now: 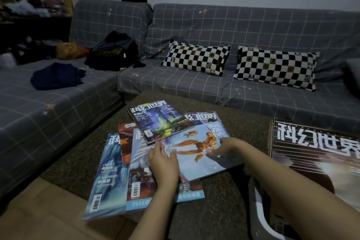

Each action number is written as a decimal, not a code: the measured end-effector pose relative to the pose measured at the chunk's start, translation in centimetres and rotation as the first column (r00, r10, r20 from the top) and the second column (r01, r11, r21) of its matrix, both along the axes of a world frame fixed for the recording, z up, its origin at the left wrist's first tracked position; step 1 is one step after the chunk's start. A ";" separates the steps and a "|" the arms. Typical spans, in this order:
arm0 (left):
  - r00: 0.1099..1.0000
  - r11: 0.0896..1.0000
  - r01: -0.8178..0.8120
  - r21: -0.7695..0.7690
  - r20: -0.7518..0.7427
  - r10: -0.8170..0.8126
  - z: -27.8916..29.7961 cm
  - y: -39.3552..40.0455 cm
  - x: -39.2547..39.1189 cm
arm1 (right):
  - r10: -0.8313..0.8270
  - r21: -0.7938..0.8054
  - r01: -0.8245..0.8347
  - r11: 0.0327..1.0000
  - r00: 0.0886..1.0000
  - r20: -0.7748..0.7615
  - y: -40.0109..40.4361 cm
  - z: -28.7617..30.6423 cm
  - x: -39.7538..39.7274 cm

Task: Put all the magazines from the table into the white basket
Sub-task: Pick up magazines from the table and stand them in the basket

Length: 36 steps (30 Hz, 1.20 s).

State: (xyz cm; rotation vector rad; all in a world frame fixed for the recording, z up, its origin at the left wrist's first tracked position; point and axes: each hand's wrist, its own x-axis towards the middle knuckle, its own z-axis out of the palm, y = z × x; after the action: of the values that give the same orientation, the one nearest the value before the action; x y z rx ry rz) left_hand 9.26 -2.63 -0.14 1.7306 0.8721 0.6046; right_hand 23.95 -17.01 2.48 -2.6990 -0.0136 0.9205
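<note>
Several magazines lie fanned out on the brown table (204, 218). A light-blue magazine with an orange figure (194, 149) sits tilted on top of the pile. My left hand (163, 163) grips its left edge and my right hand (224, 147) grips its right edge. A purple-and-green magazine (160, 121) lies across the pile's far side. An icy-blue magazine (108, 177) and a white-and-blue one (140, 171) lie nearest on the left. The white basket (259, 210) stands at the right, with magazines (315, 154) stacked in it.
A grey checked sofa (194, 31) wraps around the table's far and left sides. Two black-and-white chequered pillows (196, 57) rest on it, along with a dark backpack (115, 50) and folded dark clothes (56, 76). Wooden floor (39, 210) shows at the lower left.
</note>
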 end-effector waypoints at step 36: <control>0.830 0.787 0.164 -0.595 0.514 0.215 12.1 -4.3 -14.6 | -0.486 0.938 -0.164 0.305 0.820 0.301 -2.6 11.6 -22.4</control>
State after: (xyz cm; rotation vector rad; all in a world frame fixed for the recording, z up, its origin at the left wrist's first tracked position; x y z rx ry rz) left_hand -5.35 -6.89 11.91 0.8548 0.5707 0.6975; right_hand 1.51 -19.63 14.09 -1.6033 -0.2903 -0.0862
